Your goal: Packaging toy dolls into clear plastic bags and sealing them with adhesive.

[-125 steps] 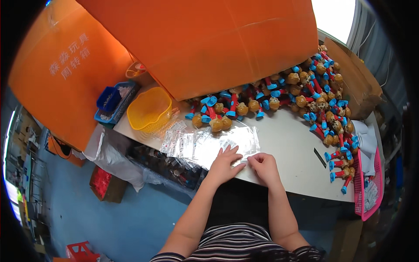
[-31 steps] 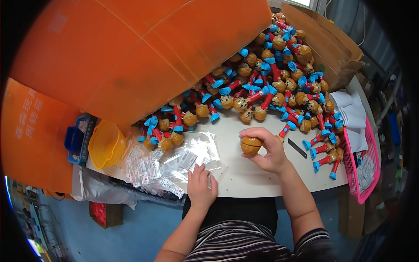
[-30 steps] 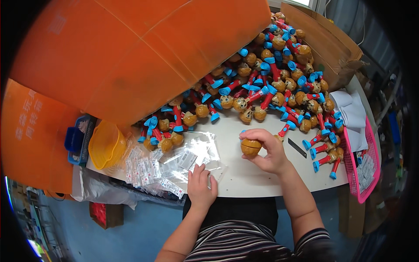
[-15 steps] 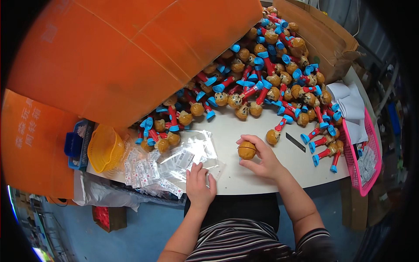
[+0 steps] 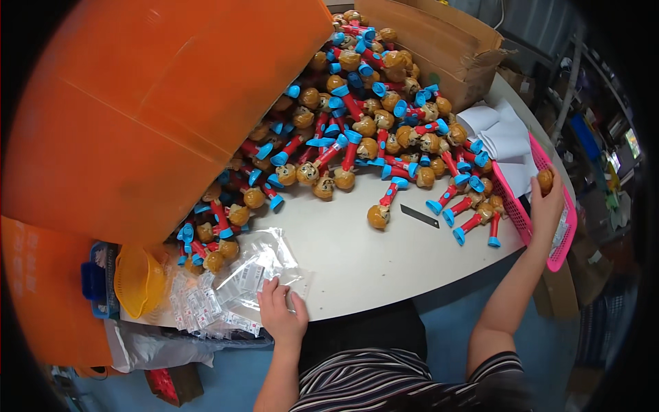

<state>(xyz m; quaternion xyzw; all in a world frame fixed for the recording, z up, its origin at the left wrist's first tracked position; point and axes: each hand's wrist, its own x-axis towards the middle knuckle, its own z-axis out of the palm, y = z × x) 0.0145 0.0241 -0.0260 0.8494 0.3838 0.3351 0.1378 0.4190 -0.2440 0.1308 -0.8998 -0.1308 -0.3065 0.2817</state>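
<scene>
Fingers [image 5: 557, 184] of the right hand [image 5: 547, 208] grip a brown rounded piece [image 5: 545, 180], apparently above the pink basket [image 5: 511, 204], though its exact height is unclear, with white sheets [image 5: 513, 141] and toy figures [image 5: 366, 126] left of them and, farther left, the left hand [image 5: 283, 314] lying loosely uncurled on a clear bag [image 5: 273, 248].

Pale characters [image 5: 31, 255] run in columns down the lower orange panel [image 5: 62, 302] at the left, probably blurred too far to read for certain. A white label [image 5: 251, 277] with dark bars shows at the clear plastic bag [image 5: 272, 248]; its finer print is illegible. The small packets [image 5: 200, 307] heaped beside it carry tiny dark printing, also too small to read.
</scene>
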